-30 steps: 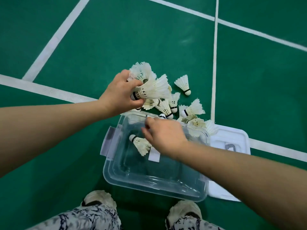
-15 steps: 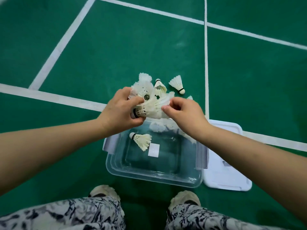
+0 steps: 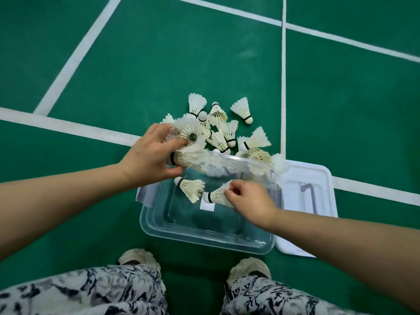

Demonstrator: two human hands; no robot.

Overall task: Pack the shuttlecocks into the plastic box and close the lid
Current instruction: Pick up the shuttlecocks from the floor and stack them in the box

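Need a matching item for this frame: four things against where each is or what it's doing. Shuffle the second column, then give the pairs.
Column 1
1. left hand
2. right hand
3. lid
4. shuttlecock pile

Column 2
A. lies flat on the court floor, right of the plastic box
B. on the floor beyond the box's far rim
C. holds a bundle of shuttlecocks at the box's far left corner
D. holds a single shuttlecock by its feathers over the box

Pairs: 1-C, 2-D, 3-A, 4-B
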